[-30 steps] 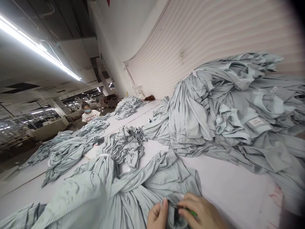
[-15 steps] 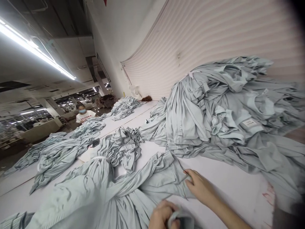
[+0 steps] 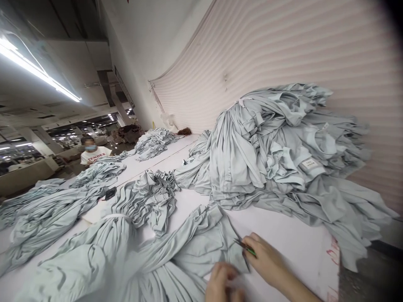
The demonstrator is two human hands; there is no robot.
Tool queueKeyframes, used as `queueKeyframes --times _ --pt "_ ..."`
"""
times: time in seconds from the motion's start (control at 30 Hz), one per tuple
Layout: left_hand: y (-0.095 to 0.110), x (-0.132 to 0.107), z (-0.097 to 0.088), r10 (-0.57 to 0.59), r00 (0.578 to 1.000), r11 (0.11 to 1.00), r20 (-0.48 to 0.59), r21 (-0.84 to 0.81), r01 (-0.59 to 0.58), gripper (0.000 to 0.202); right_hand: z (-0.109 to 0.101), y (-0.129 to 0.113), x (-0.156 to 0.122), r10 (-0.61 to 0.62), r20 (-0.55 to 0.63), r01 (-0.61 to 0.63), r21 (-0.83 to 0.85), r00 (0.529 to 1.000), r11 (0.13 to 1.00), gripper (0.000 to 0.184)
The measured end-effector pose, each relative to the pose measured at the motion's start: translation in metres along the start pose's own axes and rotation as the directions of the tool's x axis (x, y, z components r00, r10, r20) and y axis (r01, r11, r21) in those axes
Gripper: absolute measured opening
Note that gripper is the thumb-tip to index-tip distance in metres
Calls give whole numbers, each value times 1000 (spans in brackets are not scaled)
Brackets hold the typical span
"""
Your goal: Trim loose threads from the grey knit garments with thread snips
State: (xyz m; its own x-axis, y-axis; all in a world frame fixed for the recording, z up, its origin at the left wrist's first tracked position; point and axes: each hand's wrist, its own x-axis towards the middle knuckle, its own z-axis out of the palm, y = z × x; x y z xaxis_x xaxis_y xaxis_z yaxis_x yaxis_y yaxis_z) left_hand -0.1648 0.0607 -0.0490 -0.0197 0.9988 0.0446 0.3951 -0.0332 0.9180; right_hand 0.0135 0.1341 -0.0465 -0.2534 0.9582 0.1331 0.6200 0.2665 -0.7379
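Observation:
My right hand (image 3: 264, 256) is closed around small thread snips (image 3: 248, 249) with a green part, their dark points lying over the edge of a pale grey-green garment (image 3: 217, 239). To the left of it and nearer to me, my left hand (image 3: 220, 281) is blurred at the bottom of the view. Its fingers are curled but apart from the thumb, and no cloth shows between them. The garment spreads flat on the table by both hands, joined to a rumpled heap of the same cloth (image 3: 103, 260).
A large tied bundle of grey-green garments (image 3: 239, 155) stands at the right on the white table (image 3: 267, 222). More bundles (image 3: 63, 205) lie left and further back. Behind hangs a pale ribbed sheet (image 3: 267, 46). A masked person (image 3: 94, 154) is across the table.
The grey-green cloth held in my left hand has left its fingers. The snips now show in my right hand. The whole view has shifted a little to the right.

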Motion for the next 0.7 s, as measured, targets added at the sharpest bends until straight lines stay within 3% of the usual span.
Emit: queueKeyframes --times 0.1,0.27,0.43,0.5,0.6,0.63,0.7 --pt "-1 6 4 -119 985 989 -123 -103 107 27 4 -18 -16 -42 33 38 113 999 993 10" --pt "-13 11 6 -184 982 917 -52 -370 152 51 18 -37 -43 -59 21 50 314 998 948 9" --pt "-11 4 -6 -256 961 868 -104 -462 182 52 19 -30 -48 -243 -172 251 22 955 968 18" --pt "-7 0 -11 -382 920 758 -92 -600 255 53 18 -26 -46 -300 -222 275 -139 928 951 23" --pt "1 -4 -12 -572 820 411 9 -862 297 53 20 -25 -43 -307 -202 241 -297 930 924 25" --pt "2 -4 -12 -589 807 320 41 -905 280 53 21 -27 -42 -278 -168 220 -298 946 929 26" --pt "3 -5 -10 -571 818 260 69 -930 260 51 24 -32 -41 -200 -81 180 -205 976 962 33"
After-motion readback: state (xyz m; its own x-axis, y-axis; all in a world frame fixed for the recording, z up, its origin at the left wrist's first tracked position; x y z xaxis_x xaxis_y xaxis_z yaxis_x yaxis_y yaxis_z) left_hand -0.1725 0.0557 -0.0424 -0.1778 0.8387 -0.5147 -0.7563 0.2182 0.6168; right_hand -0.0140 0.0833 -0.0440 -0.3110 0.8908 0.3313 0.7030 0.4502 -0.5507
